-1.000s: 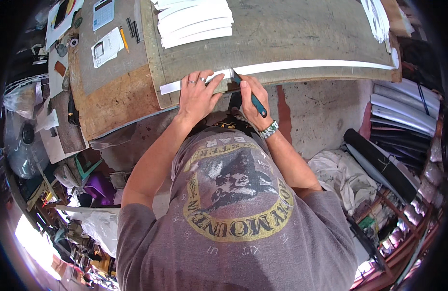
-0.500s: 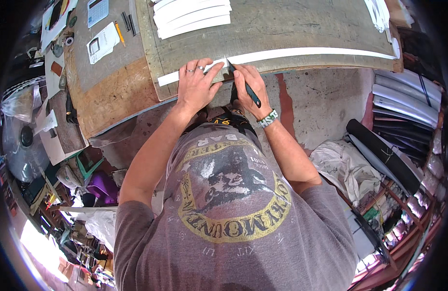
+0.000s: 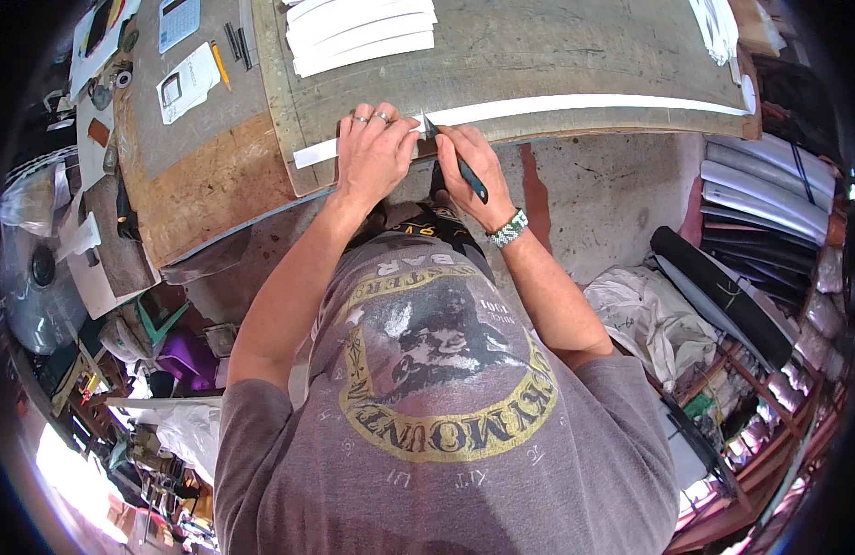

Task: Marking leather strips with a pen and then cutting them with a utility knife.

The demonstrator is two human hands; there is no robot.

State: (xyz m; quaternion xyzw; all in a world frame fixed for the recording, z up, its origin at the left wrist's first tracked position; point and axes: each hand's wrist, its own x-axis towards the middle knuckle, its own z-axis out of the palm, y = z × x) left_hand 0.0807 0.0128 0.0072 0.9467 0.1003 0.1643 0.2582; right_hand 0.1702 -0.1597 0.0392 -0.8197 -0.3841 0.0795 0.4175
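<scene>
A long narrow white strip (image 3: 575,104) lies along the near edge of the workbench mat. My left hand (image 3: 372,157), with rings on two fingers, rests over the strip's left part, fingers laid out and pressing down. Close beside it, my right hand (image 3: 473,174) grips a slim dark craft knife (image 3: 472,178) with a teal edge. The knife slants up to the left, and its pointed tip meets the strip just right of my left fingers. Whether the blade has cut into the strip is too small to tell.
A stack of white strips (image 3: 361,35) lies farther back on the mat, with more strips (image 3: 714,30) at the far right. Leftward are a calculator (image 3: 178,20), an orange pencil (image 3: 221,65) and a printed paper (image 3: 189,85). Rolls of material (image 3: 769,176) lie at the right.
The knife tip has moved slightly left along the strip, closer to my left hand. My left fingers have drawn closer together. The whole view has shifted a little.
</scene>
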